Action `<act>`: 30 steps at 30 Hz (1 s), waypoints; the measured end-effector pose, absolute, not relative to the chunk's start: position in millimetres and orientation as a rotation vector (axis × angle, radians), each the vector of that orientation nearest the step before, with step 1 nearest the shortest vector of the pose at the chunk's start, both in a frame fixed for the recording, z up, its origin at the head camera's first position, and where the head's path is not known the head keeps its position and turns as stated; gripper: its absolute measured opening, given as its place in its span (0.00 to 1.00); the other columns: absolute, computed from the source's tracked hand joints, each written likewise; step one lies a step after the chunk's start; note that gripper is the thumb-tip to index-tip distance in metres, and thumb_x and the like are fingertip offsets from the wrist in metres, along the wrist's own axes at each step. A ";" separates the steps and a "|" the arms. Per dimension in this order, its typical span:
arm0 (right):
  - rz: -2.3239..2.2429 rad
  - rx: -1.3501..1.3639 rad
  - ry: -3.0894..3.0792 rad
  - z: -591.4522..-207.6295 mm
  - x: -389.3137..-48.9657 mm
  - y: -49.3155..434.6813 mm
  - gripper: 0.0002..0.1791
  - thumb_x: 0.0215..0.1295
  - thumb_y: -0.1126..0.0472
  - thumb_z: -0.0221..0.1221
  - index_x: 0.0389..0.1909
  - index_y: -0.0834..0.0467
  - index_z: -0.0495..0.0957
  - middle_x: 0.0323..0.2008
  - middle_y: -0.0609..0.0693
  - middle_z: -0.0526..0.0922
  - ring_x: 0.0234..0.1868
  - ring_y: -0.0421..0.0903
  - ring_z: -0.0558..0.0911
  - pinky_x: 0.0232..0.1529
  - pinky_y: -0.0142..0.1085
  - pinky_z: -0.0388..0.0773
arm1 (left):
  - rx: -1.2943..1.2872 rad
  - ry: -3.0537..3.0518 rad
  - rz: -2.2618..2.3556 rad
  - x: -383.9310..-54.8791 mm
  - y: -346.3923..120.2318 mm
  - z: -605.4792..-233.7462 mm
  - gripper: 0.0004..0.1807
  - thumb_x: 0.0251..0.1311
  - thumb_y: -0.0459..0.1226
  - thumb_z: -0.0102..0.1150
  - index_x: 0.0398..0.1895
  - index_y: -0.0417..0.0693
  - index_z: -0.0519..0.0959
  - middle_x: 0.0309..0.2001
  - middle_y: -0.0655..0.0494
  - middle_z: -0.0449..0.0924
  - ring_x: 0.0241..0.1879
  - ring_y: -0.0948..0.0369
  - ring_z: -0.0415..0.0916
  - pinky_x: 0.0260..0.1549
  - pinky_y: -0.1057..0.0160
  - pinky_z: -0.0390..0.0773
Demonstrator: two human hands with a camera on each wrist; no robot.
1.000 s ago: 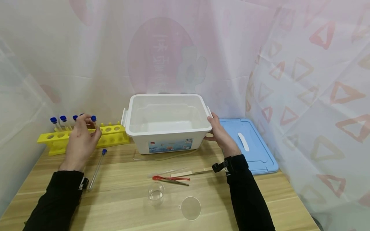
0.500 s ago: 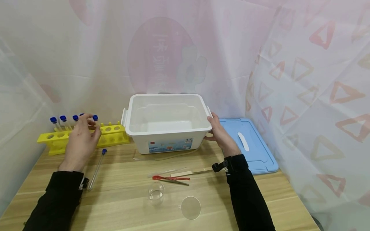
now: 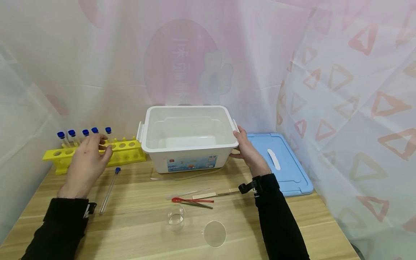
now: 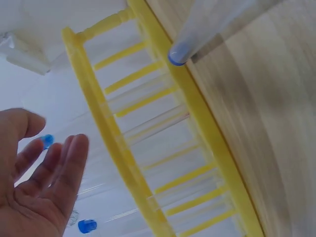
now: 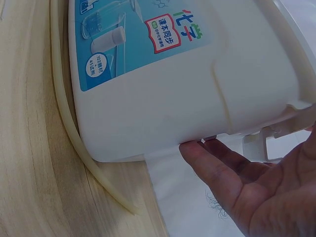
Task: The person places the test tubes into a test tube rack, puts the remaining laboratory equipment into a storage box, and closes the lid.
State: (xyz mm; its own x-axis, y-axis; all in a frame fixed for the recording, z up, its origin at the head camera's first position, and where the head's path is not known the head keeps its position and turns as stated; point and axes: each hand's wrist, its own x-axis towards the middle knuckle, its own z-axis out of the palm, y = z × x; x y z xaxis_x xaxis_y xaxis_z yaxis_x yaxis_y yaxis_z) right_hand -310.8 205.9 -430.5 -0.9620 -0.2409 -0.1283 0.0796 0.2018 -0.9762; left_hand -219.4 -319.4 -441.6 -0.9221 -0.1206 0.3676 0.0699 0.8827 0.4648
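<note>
My left hand (image 3: pixel 85 162) hovers at the yellow test tube rack (image 3: pixel 130 154), fingers relaxed and holding nothing. Just past its fingertips a blue-capped test tube (image 3: pixel 108 130) stands upright in the rack. Several more capped tubes stand to its left, partly hidden by the hand. In the left wrist view, a gap shows between the thumb and fingers (image 4: pixel 74 163), and a blue cap (image 4: pixel 87 226) sits beyond them. My right hand (image 3: pixel 248 150) grips the right end of a white plastic storage box (image 3: pixel 152 159) by its handle; fingertips (image 5: pixel 190 149) touch the box's side.
One capped test tube (image 3: pixel 109 191) lies on the table, near the left wrist. Before the box lie a red spoon (image 3: pixel 177 200), tweezers (image 3: pixel 199 205), a clear beaker (image 3: pixel 175 218) and a round clear dish (image 3: pixel 214 234). A blue lid (image 3: pixel 289 169) lies right; tubing (image 5: pixel 74 133) runs along the box.
My left hand has let go of the rightmost racked test tube and drawn back slightly left and toward me, uncovering another blue cap. The right hand and box have stayed put.
</note>
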 end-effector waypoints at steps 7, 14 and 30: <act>-1.827 -0.163 2.228 -430.5 -311.3 205.3 0.46 0.94 0.29 0.42 0.99 0.36 0.32 0.90 0.65 0.62 0.89 0.71 0.73 0.83 0.75 0.78 | -0.042 -2.783 -0.615 -211.9 -321.3 -436.6 0.20 0.87 0.37 0.63 0.70 0.31 0.77 0.63 0.26 0.81 0.59 0.30 0.83 0.55 0.26 0.88; -1.822 -0.167 2.225 -431.4 -311.8 206.4 0.46 0.94 0.29 0.43 0.98 0.36 0.33 0.90 0.64 0.61 0.89 0.70 0.73 0.83 0.75 0.78 | -0.124 -2.936 -0.536 -208.0 -323.1 -434.9 0.21 0.85 0.38 0.66 0.69 0.33 0.79 0.59 0.27 0.86 0.45 0.41 0.86 0.44 0.35 0.89; -1.833 -0.167 2.222 -429.7 -309.4 205.9 0.47 0.94 0.29 0.43 0.99 0.36 0.32 0.91 0.64 0.60 0.88 0.70 0.73 0.83 0.75 0.78 | -0.221 -3.139 -0.464 -211.0 -325.7 -445.9 0.22 0.81 0.38 0.73 0.68 0.31 0.83 0.56 0.28 0.91 0.53 0.35 0.90 0.52 0.30 0.90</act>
